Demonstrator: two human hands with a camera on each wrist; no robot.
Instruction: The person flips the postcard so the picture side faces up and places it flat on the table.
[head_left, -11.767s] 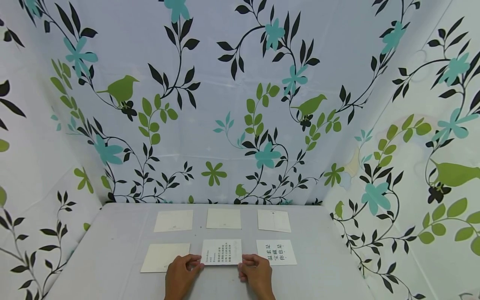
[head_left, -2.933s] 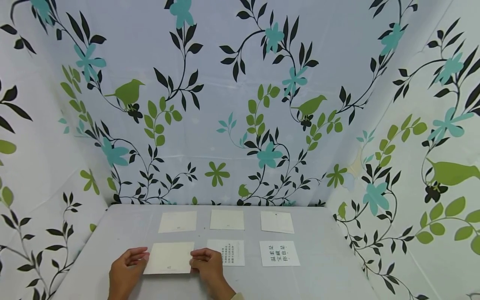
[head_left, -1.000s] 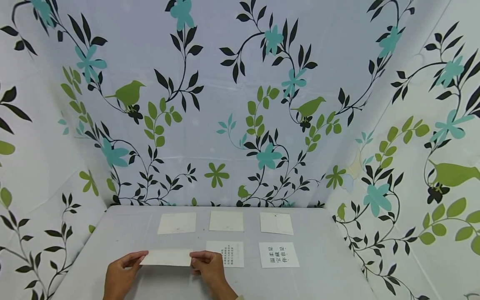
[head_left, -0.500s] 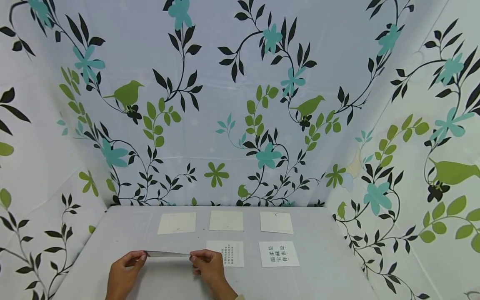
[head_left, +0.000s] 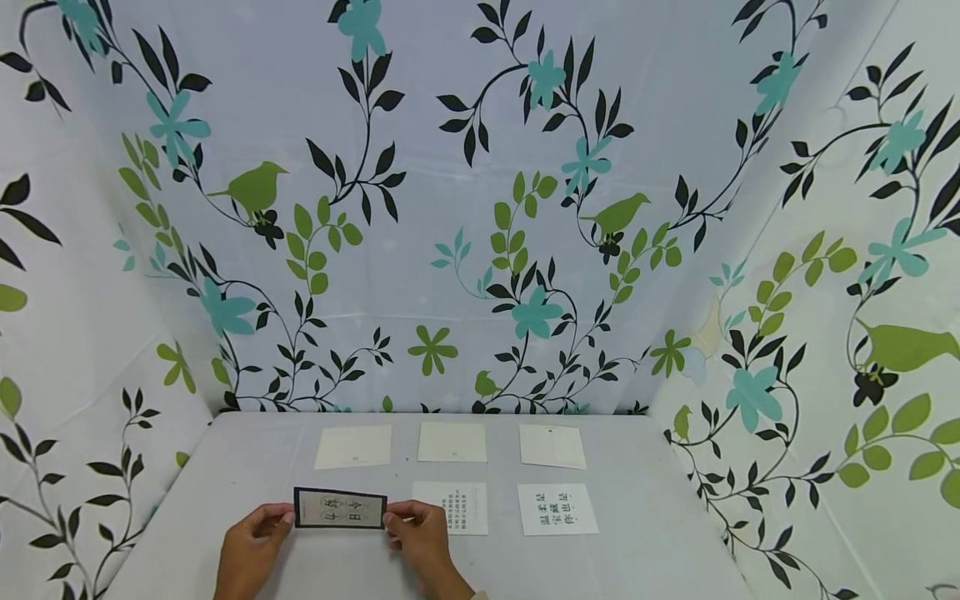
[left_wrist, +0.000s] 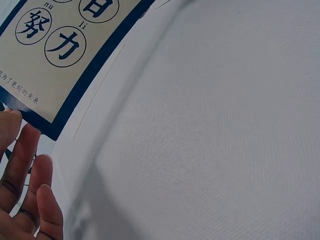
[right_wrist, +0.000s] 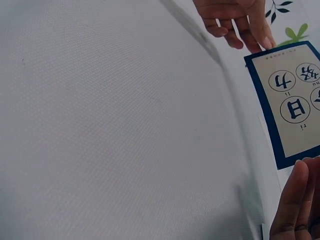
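Note:
Between both hands, tilted above the table, is a card [head_left: 341, 509] with a dark blue border, a beige middle and circled Chinese characters. My left hand [head_left: 255, 546] pinches its left end; in the left wrist view the thumb [left_wrist: 9, 127] lies on the blue border. The right hand [head_left: 422, 537] pinches the opposite end, its fingers [right_wrist: 292, 195] at the border in the right wrist view. Just right of that hand lies a white card with printed text lines [head_left: 467, 504], partly covered by the fingers. Farther right is a white card with large characters [head_left: 558, 509].
Along the back of the white table [head_left: 600, 567] lie three blank-looking cream cards: left [head_left: 353, 447], middle [head_left: 452, 442] and right [head_left: 552, 446]. A patterned cloth [head_left: 465, 167] with leaves, flowers and birds hangs behind the table and on both sides.
The left front card, earlier blank side up on the table, has been lifted by both hands and turned over; its printed face now shows. Earlier the hands were at the middle card.

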